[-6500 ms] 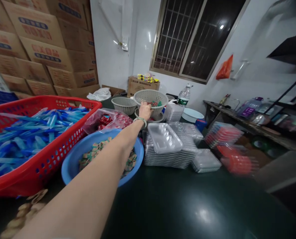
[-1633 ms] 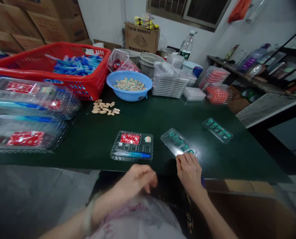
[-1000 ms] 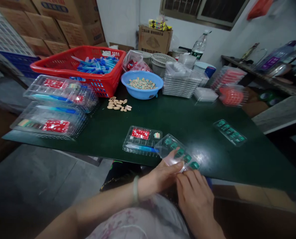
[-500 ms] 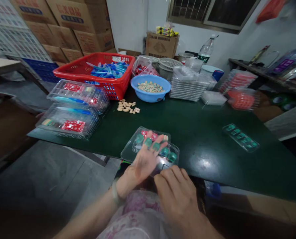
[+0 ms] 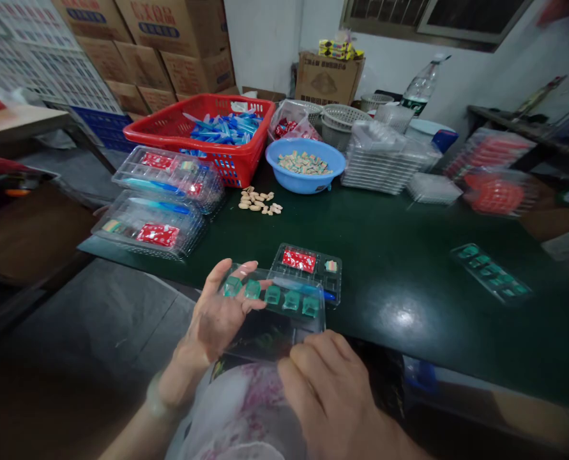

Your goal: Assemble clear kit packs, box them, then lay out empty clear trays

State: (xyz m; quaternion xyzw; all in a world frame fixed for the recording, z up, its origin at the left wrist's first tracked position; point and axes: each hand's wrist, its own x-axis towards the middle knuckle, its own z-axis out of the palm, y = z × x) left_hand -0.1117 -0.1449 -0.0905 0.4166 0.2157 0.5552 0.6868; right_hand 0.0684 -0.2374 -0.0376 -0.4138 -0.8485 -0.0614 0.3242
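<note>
I hold a clear plastic tray with a row of green pieces above my lap, at the table's near edge. My left hand lies under its left end, palm up, fingers spread against it. My right hand grips its near right edge with curled fingers. Just behind it on the green table lies a filled clear tray with a red packet, a small sweet and a blue stick.
Two stacks of filled trays sit at the left edge, near a red basket of blue sticks. A blue bowl, loose beige pieces, empty tray stacks and another green-piece tray lie beyond.
Both hands lifted the green-piece tray off the table and drew it left and toward me, turning it level. My view swung left.
</note>
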